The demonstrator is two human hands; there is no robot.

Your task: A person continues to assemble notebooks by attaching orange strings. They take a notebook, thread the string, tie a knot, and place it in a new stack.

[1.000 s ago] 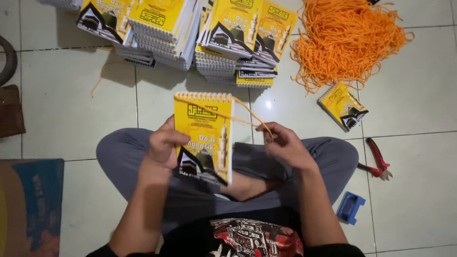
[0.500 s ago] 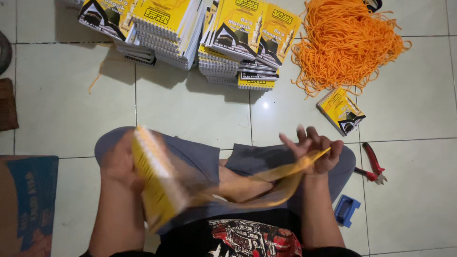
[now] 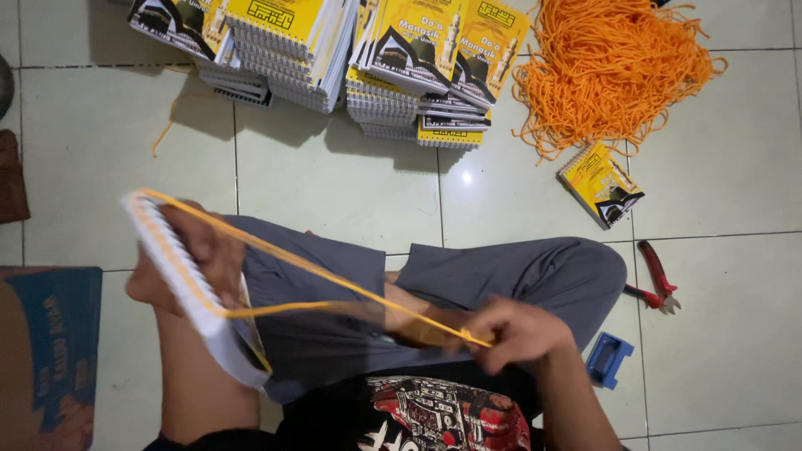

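Observation:
My left hand [image 3: 188,255] grips a small yellow spiral-bound booklet [image 3: 180,288], turned edge-on so its white wire spine faces up. A loop of orange cord [image 3: 309,284] runs from the booklet's spine across my lap. My right hand [image 3: 518,334] pinches the far end of that cord, pulled taut above my crossed legs in grey trousers. Both hands are blurred by motion.
Stacks of the same yellow booklets [image 3: 334,50] lie on the tiled floor ahead. A heap of orange cords [image 3: 618,67] sits at the upper right, with one loose booklet [image 3: 600,184] below it. Red-handled pliers [image 3: 656,280] and a small blue object [image 3: 608,359] lie by my right knee.
The booklet went from upright in front of me to my left side, spine up. My right hand dropped toward my lap, drawing the cord out taut.

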